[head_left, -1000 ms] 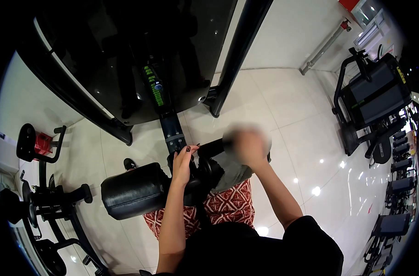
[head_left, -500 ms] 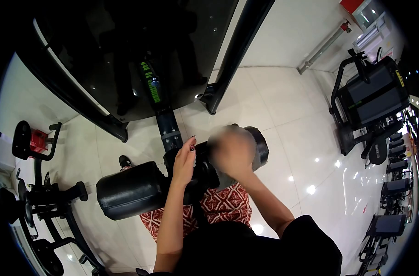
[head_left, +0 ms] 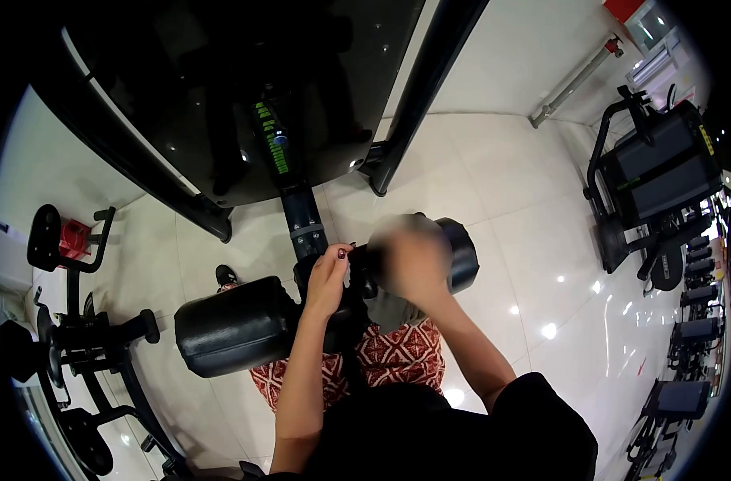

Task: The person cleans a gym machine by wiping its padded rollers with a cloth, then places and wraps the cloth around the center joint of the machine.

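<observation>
My left hand (head_left: 328, 279) has its fingers curled in over the middle of a black exercise machine, beside its upright centre post (head_left: 307, 228). Whatever those fingers hold, if anything, is hidden. My right hand (head_left: 420, 276) lies at the inner end of the right black padded roller (head_left: 464, 256); a blurred patch covers its fingers. Grey cloth-like material (head_left: 391, 311) shows just below that hand, apparently touching it. To the left of my left hand is the other padded roller (head_left: 233, 327), shiny and black. My legs in red patterned trousers (head_left: 401, 353) are under the rollers.
A dark glossy panel (head_left: 317, 120) with black frame legs stands in front. Another machine (head_left: 101, 337) is at the left. Treadmill-like equipment (head_left: 654, 168) and a row of machines (head_left: 682, 397) line the right, on shiny pale tiles (head_left: 494, 192).
My left hand's fingers have curled in from a straighter pose. My right hand stays by the right roller, and more grey material shows below it. The whole view has shifted slightly.
</observation>
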{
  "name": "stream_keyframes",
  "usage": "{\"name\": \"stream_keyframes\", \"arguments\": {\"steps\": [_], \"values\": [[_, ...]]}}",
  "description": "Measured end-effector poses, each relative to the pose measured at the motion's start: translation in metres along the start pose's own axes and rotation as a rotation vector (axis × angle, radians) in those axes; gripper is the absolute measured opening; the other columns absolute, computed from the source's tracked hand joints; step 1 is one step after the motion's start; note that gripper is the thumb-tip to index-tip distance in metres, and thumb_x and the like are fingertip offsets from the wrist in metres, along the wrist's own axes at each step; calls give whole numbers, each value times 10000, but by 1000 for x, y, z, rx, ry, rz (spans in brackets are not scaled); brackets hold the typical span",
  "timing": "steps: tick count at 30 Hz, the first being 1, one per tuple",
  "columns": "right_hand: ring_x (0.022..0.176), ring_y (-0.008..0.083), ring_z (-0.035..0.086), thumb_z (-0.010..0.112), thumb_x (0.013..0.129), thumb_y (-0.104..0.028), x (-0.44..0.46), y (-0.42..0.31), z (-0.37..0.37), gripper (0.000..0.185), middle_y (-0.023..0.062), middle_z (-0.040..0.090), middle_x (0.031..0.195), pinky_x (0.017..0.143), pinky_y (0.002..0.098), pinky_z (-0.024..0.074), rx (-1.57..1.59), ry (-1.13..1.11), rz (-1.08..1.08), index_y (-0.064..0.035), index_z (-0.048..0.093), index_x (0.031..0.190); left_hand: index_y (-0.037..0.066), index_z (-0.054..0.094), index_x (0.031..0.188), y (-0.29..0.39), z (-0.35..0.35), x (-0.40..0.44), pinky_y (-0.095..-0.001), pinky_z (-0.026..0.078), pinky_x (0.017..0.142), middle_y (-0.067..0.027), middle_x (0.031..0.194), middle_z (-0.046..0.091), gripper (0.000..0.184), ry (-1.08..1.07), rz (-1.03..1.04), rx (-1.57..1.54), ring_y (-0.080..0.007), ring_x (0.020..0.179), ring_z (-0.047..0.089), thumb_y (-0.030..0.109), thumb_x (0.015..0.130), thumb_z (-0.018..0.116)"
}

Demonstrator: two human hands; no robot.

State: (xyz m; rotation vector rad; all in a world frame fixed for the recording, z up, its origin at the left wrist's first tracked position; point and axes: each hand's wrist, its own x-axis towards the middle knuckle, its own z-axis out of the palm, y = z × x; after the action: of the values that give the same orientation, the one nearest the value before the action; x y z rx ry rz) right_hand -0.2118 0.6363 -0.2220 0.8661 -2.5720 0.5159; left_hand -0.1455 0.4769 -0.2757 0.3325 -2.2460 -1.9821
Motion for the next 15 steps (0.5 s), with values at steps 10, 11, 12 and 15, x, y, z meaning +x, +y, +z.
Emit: {"name": "stream_keyframes", "arguments": {"steps": [10, 11, 12, 15], "values": [[830, 274, 583, 469, 851, -131, -22, 100, -6, 216, 132, 602, 921, 720, 383, 460, -93, -30, 101, -38, 572, 1015, 42, 529, 1057, 13, -2, -4, -232, 364, 615, -31, 801, 571, 256, 22, 7, -189, -99, 675, 433, 253, 928, 467], [842, 259, 591, 456, 881, -119, -22, 103, -11, 231, 130, 607, 944, 730, 363, 470, 0, -29, 147, -29, 571, 1061, 42, 529, 1057, 10, -2, -2, -232, 364, 615, -31, 801, 571, 256, 21, 7, -193, -99, 675, 433, 253, 928, 467], [842, 259, 591, 456, 881, -119, -25, 108, -10, 231, 130, 607, 944, 730, 363, 470, -3, -31, 147, -29, 571, 1061, 31, 522, 1060, 7, -3, -1, -239, 359, 751, -64, 950, 588, 222, -3, -28, -268, -118, 832, 477, 187, 918, 451], [902, 208, 585, 425, 929, -141, -34, 103, -14, 280, 103, 608, 968, 793, 327, 456, 179, 80, 77, -23, 534, 1158, 23, 520, 1070, -2, -1, 2, -231, 375, 788, -91, 1095, 617, 209, -10, -24, -321, -122, 893, 527, 97, 879, 479]]}}
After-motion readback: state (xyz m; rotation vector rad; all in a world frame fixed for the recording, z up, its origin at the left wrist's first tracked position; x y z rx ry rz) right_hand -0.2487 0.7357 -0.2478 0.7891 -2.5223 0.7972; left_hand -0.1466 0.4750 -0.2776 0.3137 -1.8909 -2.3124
